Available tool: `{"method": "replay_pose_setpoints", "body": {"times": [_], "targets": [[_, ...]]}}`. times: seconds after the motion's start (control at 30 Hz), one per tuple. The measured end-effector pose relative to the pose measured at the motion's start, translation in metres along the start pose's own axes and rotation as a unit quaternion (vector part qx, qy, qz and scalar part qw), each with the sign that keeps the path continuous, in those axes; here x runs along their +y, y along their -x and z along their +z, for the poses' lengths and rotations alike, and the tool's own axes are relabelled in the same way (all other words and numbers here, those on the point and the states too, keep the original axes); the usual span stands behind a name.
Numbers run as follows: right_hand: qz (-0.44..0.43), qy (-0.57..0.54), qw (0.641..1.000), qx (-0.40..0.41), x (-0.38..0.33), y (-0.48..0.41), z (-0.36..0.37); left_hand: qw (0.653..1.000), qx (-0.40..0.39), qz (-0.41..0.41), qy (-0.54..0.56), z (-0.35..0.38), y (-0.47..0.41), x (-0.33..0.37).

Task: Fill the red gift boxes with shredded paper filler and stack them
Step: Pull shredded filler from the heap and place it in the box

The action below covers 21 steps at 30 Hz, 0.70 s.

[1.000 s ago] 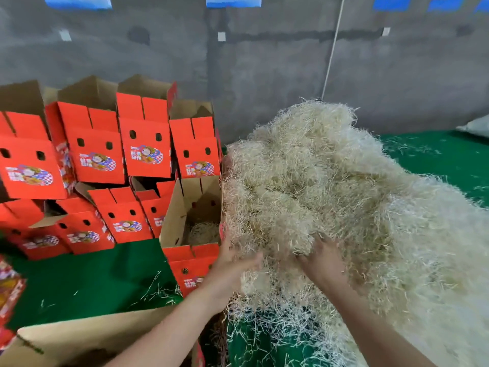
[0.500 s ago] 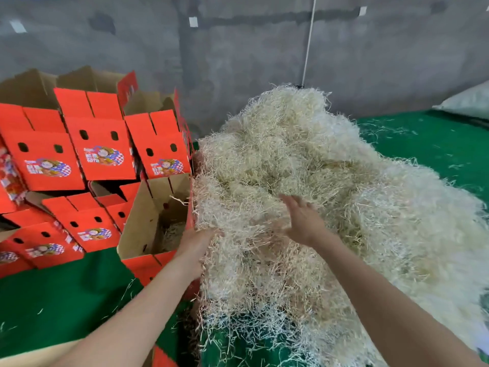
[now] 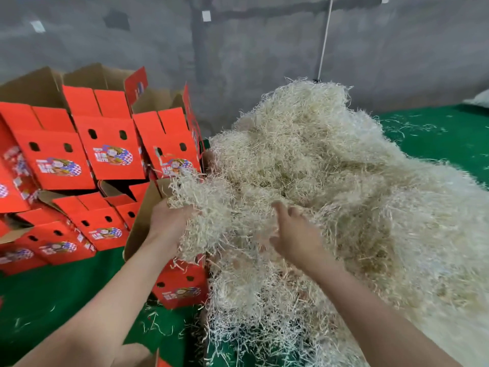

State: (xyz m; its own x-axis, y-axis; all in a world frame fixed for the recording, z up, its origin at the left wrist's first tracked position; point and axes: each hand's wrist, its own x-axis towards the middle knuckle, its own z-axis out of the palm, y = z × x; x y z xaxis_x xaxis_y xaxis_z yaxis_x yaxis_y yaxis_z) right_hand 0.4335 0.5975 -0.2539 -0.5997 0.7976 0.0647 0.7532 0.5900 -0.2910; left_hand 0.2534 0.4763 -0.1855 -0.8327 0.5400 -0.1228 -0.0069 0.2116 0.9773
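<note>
Now the left hand point(image 3: 169, 221) grips a clump of shredded paper filler point(image 3: 330, 181) over the open red gift box point(image 3: 180, 284). The right hand point(image 3: 296, 234) rests on the pile, fingers loosely apart. Stacked red boxes point(image 3: 111, 154) stand to the left.

— What covers the floor?
— A green mat point(image 3: 66, 287), from the near left through to the far right.
— And behind it?
— A grey concrete wall point(image 3: 264, 62) across the far side, with a dark patch point(image 3: 116, 19) at far left and a small white tag point(image 3: 206, 15) near the middle.
— Anything else?
— A thin white cord point(image 3: 325, 41) hangs down the wall, right of centre. A pale sack point(image 3: 480, 99) lies at the far right edge.
</note>
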Motion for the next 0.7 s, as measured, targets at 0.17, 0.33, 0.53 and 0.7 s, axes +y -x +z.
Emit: {"method": "replay_pose_setpoints", "body": {"times": [0.17,0.33,0.53,0.7], "targets": [[0.012,0.111,0.986,-0.122,0.02,-0.033,0.001,0.998,-0.057,-0.014,0.008,-0.008,0.01,0.003],[0.023,-0.241,0.966,-0.093,-0.033,-0.013,0.004,0.975,-0.201,-0.091,-0.031,-0.004,0.007,-0.003],[-0.078,-0.345,0.928,-0.117,-0.076,0.021,-0.029,0.941,-0.21,-0.149,-0.221,-0.003,0.007,-0.036],[-0.073,-0.361,0.909,-0.196,-0.028,0.005,-0.062,0.959,-0.233,-0.106,-0.117,0.028,0.009,-0.031]]}}
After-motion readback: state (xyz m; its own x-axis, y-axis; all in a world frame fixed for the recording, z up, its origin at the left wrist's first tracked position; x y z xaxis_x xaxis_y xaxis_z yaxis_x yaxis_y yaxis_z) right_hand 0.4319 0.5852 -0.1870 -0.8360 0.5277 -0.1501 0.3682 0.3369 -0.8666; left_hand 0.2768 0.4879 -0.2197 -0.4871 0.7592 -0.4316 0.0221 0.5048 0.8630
